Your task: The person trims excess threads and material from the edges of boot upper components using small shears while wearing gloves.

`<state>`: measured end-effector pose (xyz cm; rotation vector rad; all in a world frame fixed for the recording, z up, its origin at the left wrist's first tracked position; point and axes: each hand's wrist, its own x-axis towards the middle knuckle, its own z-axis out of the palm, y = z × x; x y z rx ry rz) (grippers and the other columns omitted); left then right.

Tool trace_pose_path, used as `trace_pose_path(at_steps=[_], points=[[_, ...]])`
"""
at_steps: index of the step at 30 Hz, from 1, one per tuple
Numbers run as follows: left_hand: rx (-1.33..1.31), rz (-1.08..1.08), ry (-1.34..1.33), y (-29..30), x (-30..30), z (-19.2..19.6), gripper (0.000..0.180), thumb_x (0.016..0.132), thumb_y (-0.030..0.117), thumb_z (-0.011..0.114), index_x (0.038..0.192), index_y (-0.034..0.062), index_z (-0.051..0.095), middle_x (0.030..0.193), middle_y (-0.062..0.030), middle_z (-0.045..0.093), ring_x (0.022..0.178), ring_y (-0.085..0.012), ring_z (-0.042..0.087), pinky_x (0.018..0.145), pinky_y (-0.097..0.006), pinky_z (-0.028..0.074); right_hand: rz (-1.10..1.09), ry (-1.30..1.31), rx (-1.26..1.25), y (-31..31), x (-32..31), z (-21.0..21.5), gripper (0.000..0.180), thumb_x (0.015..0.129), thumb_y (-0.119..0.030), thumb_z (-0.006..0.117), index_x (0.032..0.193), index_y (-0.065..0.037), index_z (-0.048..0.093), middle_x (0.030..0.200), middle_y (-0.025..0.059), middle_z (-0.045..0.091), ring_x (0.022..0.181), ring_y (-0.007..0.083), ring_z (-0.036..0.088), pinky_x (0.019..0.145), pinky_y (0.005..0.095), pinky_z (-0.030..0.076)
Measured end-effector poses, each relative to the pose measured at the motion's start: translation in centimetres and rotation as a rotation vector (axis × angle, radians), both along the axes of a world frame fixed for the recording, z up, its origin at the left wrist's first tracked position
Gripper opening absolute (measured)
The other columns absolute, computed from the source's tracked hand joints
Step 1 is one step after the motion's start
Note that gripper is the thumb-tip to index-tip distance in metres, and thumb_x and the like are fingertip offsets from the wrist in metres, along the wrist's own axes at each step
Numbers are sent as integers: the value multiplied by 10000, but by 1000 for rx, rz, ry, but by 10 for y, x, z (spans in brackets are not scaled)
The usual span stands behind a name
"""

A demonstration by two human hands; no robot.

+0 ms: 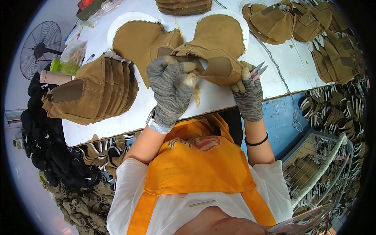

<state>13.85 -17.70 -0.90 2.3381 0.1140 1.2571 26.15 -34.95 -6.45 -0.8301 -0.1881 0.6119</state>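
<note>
A brown suede shoe upper (pixel 220 33) with a white edge at its toe lies over the table's front part, its heel opening toward me. My left hand (pixel 171 90), in a grey knit glove with bare-looking fingertips, is closed at the left edge of that opening. With matching glove, my right hand (pixel 249 94) grips the upper's right heel side. Small scissors (pixel 259 71) with pink handles are tucked in this hand too, blades apart and pointing up and right. Another brown upper (pixel 135 43) lies flat to the left, partly behind my left hand.
A stack of brown uppers (pixel 92 92) stands on the white table (pixel 111 131) at left. More piles (pixel 270 23) lie at the far right. A cable (pixel 274 64) runs down over the table's edge. A wire basket (pixel 309 164) stands at lower right, a fan (pixel 41 49) at left.
</note>
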Motion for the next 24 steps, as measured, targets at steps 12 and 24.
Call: trace_pose_path(at_steps=[12,24], points=[[-163,28,142,1,-6,-12,278,820,127,659,1074,23,612,1048,-155,573,976,-312,540,878,-394,427,-429,-481,-316,-2,0,62,507,822,-318,698,1170,-22,477,854,5,577,631,39,474,515,172,385],[-865,-393,117,-18,-22,0,464,898,13,459,1354,7,374,1313,-111,474,1207,-208,464,1037,-334,343,-413,-576,-289,-9,-22,58,489,799,-288,720,1153,-29,504,844,14,549,616,78,512,527,227,452]])
